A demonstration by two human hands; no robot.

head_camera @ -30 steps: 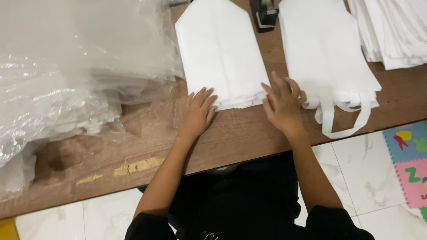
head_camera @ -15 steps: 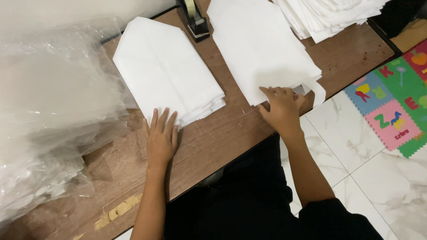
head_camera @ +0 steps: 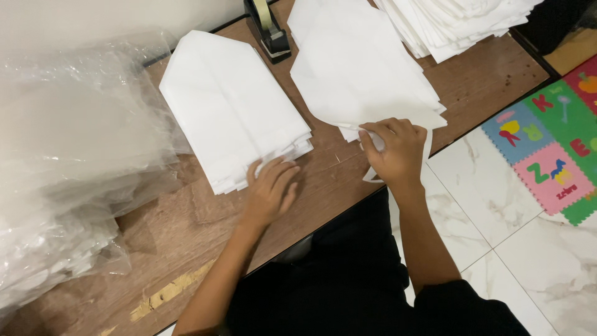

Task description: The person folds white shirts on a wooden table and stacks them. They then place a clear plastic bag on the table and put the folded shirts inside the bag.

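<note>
Two stacks of folded white fabric bags lie on a brown wooden table [head_camera: 323, 180]. My left hand [head_camera: 270, 190] rests flat, fingers spread, on the near edge of the left stack [head_camera: 230, 106]. My right hand [head_camera: 392, 149] pinches the near corner of the top bag on the right stack [head_camera: 360, 68], lifting its edge slightly. A white handle strap hangs below that hand over the table's edge.
A heap of clear plastic bags [head_camera: 68, 162] covers the table's left side. A black tape dispenser [head_camera: 268, 30] stands between the stacks at the back. More white bags [head_camera: 454, 18] are piled at the far right. Colourful foam floor mats [head_camera: 553, 137] lie on the tiled floor.
My right hand has closed its fingers on the corner of the right stack's top bag. My left hand has slid up onto the left stack's near edge.
</note>
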